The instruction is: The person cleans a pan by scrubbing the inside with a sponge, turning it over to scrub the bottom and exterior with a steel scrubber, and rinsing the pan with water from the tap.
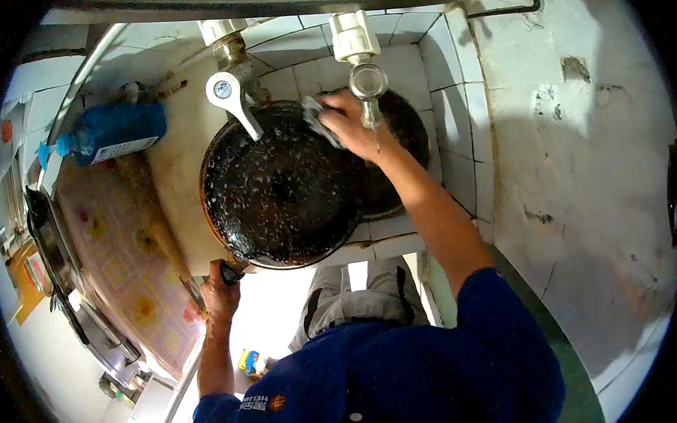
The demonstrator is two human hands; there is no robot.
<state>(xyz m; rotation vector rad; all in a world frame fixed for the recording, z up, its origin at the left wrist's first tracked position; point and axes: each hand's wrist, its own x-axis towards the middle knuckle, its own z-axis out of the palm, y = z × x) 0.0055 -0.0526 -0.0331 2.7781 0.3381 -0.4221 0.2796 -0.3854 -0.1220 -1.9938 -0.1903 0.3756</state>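
Person's left hand point(218, 296) gripped black handle point(232, 272) of wet, blackened frying pan point(278, 195); right hand point(356, 130) held grey scrubber point(322, 122) near pan's far edge. Pan sat partly over tiled sink point(392, 247), overlapping dark round vessel point(407, 146), below lever tap point(230, 92).

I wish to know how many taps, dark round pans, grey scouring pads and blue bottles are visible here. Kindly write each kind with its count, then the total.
Taps: 2
Dark round pans: 2
Grey scouring pad: 1
Blue bottle: 1
Total: 6
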